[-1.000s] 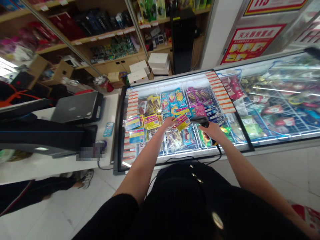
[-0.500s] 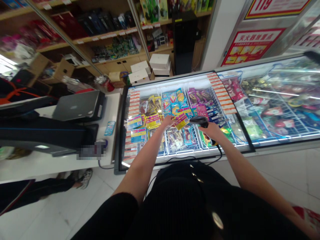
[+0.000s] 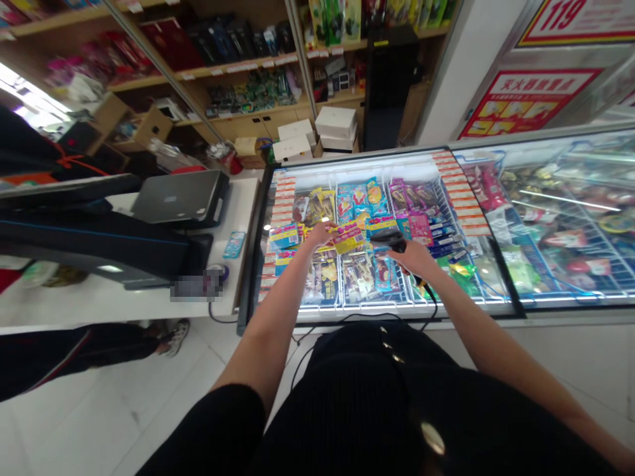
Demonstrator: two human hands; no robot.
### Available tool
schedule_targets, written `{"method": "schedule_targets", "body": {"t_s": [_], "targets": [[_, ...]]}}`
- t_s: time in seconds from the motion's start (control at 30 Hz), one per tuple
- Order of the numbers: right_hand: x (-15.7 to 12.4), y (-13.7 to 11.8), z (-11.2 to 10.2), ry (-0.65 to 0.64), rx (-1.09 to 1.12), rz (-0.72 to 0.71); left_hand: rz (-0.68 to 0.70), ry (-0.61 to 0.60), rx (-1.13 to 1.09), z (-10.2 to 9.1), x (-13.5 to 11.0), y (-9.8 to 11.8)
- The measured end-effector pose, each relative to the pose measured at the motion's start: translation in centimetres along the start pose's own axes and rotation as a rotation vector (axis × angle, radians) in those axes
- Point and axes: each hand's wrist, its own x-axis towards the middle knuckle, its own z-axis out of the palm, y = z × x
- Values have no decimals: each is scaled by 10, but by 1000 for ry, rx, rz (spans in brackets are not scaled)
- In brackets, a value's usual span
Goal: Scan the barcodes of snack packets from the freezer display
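Observation:
My left hand (image 3: 321,235) is closed, its fingertips pinching the left edge of a yellow-and-pink packet (image 3: 350,238) over the glass lid of a chest freezer. My right hand (image 3: 415,256) grips a black barcode scanner (image 3: 389,239), its head turned left towards that packet. Partly behind the scanner lies a blue-and-yellow packet (image 3: 380,225). Left of my left hand, similar blue-and-yellow packets (image 3: 284,236) rest on the glass. The scanner's cable (image 3: 432,307) hangs down from my right hand.
The chest freezer (image 3: 377,316) holds wire baskets of wrapped ice creams. On the left, a white counter (image 3: 244,205) carries a dark till machine (image 3: 99,241) and a black device (image 3: 178,198). Another person's leg (image 3: 84,347) shows at lower left. White boxes (image 3: 336,122) stand behind the freezer.
My left hand has moved left across the glass with the yellow-and-pink packet. The scanner in my right hand has shifted slightly left too. The whole view has turned, so the surroundings sit further right.

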Motion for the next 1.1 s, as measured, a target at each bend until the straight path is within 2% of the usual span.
{"method": "schedule_targets", "body": {"t_s": [0.23,0.37,0.47,0.57,0.7,0.77,0.93,1.1], "targets": [[15,-33,14,-45,-58,-90,-26,43,16,-55,-4,-11],[19,-48,20,-44,-54,-86,-17,86,40,-75,-3,-21],[21,-53,24,-44,-52,-80,-11,98,93,-83,0,-25],[23,-54,27,-55,-47,-84,17,167,269,-85,1,-24],[23,-53,29,-53,-51,-99,121,311,578,-80,-1,-19],[21,-52,28,-50,-39,-98,149,324,665,-75,-2,-18],[17,-48,26,-55,0,-55,206,330,738,-64,-3,-20],[16,-33,24,-37,7,-39,205,362,764,-57,-3,-15]]}}
